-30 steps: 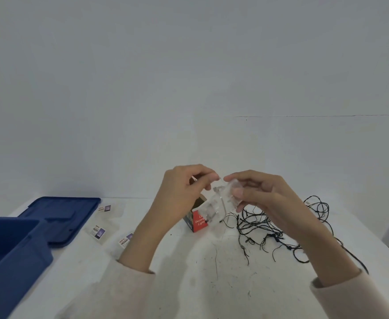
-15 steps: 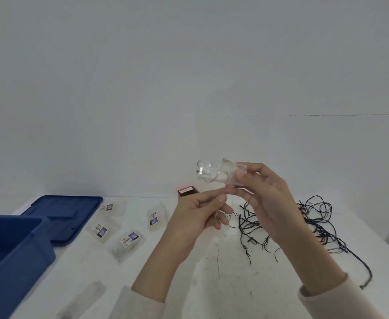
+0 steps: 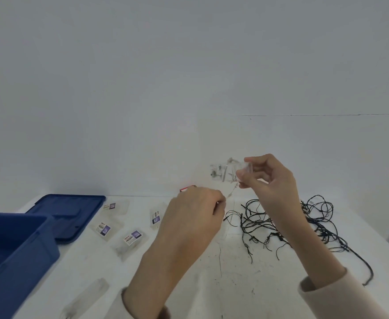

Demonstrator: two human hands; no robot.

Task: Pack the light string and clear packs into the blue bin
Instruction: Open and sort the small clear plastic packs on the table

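Right hand point(image 3: 272, 180) is raised above the table point(image 3: 235, 284), well clear of its surface, thumb and fingertips pinching one end of a clear pack point(image 3: 225, 172); the pack juts left from the grip, with small dark items showing inside. A pale strand point(image 3: 231, 192) hangs from the pack down to the left hand point(image 3: 195, 215), which sits lower and just left, fingers curled, thumb and forefinger closed on the strand's lower end. The light string point(image 3: 281, 224) lies as a loose black tangle on the right part of the table, partly under the right forearm, one tail running to the near right. The blue bin point(image 3: 16, 249) stands at the near left, open side up, cut by the frame edge; its blue lid point(image 3: 66, 215) lies flat just beyond it, touching or overlapping the bin's far corner. Four labelled packs point(image 3: 106, 227) lie spread between the lid and the left hand, apart from one another; a fifth pack point(image 3: 90, 293) lies near, right of the bin. A red box point(image 3: 186, 188) shows only as a corner behind the left hand, at the far edge by the wall. Bare, scuffed tabletop lies between the two forearms.
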